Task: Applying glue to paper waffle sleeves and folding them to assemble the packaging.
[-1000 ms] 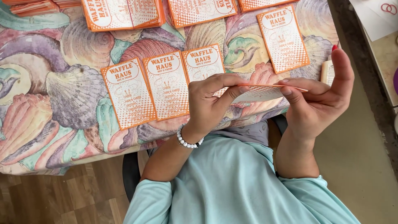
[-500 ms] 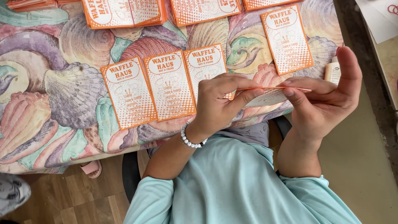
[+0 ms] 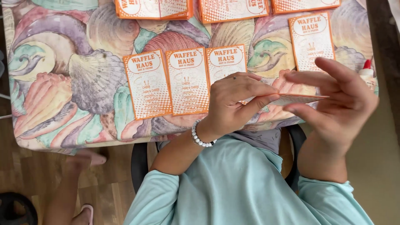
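head view: both hands are closed on one orange and white card (image 3: 298,99), held flat and edge-on above the near edge of the bench (image 3: 62,83); the left hand (image 3: 235,102) pinches its left end, the right hand (image 3: 337,100) its right. just beyond the left hand lie three matching cards (image 3: 187,81). the pinch looks light, so the card could slip or bend.

Thin orange-and-white card (image 3: 298,99), held flat and edge-on above the table edge.

Both hands (image 3: 233,102) (image 3: 333,100) raised, fingertips pinched.
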